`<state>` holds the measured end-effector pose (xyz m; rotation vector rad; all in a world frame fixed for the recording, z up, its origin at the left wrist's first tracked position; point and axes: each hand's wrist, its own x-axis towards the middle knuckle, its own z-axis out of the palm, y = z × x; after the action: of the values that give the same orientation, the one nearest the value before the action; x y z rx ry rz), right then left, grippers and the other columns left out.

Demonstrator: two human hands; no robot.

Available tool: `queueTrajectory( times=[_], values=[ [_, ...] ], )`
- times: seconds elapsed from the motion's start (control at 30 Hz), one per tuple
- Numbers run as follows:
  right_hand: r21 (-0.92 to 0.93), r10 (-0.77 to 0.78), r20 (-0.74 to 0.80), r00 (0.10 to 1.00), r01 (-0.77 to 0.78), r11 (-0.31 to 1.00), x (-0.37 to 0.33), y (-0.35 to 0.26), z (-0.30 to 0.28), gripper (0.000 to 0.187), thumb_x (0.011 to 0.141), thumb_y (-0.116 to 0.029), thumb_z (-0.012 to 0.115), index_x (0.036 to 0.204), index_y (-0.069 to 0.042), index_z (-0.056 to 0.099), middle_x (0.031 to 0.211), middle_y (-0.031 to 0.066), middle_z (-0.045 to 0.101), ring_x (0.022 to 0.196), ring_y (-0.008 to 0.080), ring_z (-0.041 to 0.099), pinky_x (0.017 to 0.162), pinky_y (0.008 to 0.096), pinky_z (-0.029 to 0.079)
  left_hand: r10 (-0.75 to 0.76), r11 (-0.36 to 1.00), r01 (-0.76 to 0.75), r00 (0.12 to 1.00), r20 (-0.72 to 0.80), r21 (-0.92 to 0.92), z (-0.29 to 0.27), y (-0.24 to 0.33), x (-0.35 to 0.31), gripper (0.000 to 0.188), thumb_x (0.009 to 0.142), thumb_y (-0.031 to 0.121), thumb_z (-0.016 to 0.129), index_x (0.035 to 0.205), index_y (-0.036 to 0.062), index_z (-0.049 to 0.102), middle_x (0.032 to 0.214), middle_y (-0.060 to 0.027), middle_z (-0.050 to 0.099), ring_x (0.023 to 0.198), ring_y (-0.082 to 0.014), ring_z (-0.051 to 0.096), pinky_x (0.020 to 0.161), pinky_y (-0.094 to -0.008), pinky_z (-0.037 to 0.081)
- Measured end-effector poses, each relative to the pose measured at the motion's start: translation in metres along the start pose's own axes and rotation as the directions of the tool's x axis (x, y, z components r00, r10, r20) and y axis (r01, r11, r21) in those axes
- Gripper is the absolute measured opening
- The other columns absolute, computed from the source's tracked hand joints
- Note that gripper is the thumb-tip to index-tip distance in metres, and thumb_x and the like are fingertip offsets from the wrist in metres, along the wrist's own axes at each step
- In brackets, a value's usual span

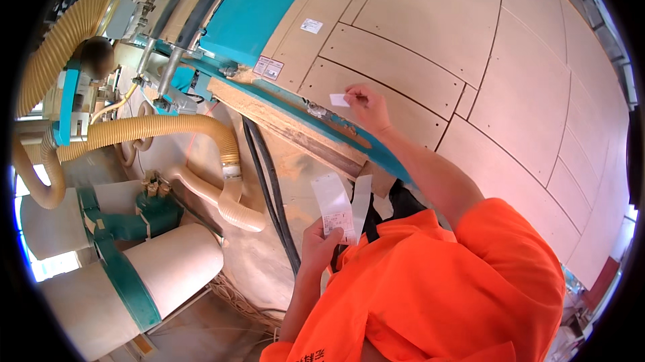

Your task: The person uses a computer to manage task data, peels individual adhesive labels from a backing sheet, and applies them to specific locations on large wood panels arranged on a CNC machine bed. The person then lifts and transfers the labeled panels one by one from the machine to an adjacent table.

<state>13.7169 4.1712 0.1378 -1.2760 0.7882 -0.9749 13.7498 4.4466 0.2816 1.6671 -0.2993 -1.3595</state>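
Observation:
My left hand (318, 246) is closed on a strip of white labels (336, 209), held low in front of my body. Part of the strip carries printing, and a second length of it curls up on the right side. Over the edge of the machine bed, my right hand (367, 108) pinches a small white label (338, 99) between thumb and fingers. Beneath that hand lies a large beige board (396, 83) cut into several panels by dark grooves. One white label (311, 25) lies on a far panel, and other labels (268, 68) sit at the board's left edge.
A teal machine edge (383, 155) with sawdust runs along the board. To the left are ribbed yellow hoses (161, 130), black cables (269, 187) and big dust-collector bags (168, 268) with green bands. A person (97, 60) is at the far left behind the hoses.

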Motion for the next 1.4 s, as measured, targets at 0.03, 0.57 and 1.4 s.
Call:
queueTrajectory(
  times=[0.03,0.57,1.4],
  values=[
    [-0.040,-0.054,-0.036,0.998,0.052,0.998,0.005,0.009,-0.004,0.008,0.083,-0.007,0.060,0.089,-0.001,0.060,0.087,0.0066,0.062,0.079,0.0136,0.059,0.070,0.0259,0.048,-0.005,1.000,0.005,1.000,-0.011,-0.021,-0.002,0.000,-0.001,0.027,0.079,-0.002,0.051,0.105,-0.0051,0.057,0.093,-0.0076,0.064,0.082,-0.0127,0.060,0.073,-0.0263,0.049],
    [-0.666,-0.133,0.657,0.742,0.654,0.359,-0.047,-0.045,-0.093,0.058,0.079,-0.034,0.060,0.124,-0.001,0.044,0.131,0.0152,0.043,0.126,0.0304,0.036,0.106,0.0409,0.027,0.121,0.972,-0.123,0.992,-0.024,-0.199,0.004,0.006,0.038,0.027,0.078,-0.003,0.050,0.104,-0.0060,0.057,0.092,-0.0093,0.063,0.081,-0.0159,0.062,0.072,-0.0287,0.051],
    [-0.099,-0.351,0.602,0.717,0.503,0.859,-0.096,-0.122,-0.049,0.034,0.066,-0.009,0.072,0.098,-0.006,0.065,0.088,0.0069,0.065,0.082,0.0250,0.061,0.075,0.0343,0.048,0.222,0.948,-0.158,0.950,0.219,-0.275,0.037,0.033,0.054,0.026,0.088,0.011,0.056,0.108,-0.0059,0.054,0.100,-0.0111,0.060,0.091,-0.0189,0.059,0.081,-0.0302,0.047]
  ],
)
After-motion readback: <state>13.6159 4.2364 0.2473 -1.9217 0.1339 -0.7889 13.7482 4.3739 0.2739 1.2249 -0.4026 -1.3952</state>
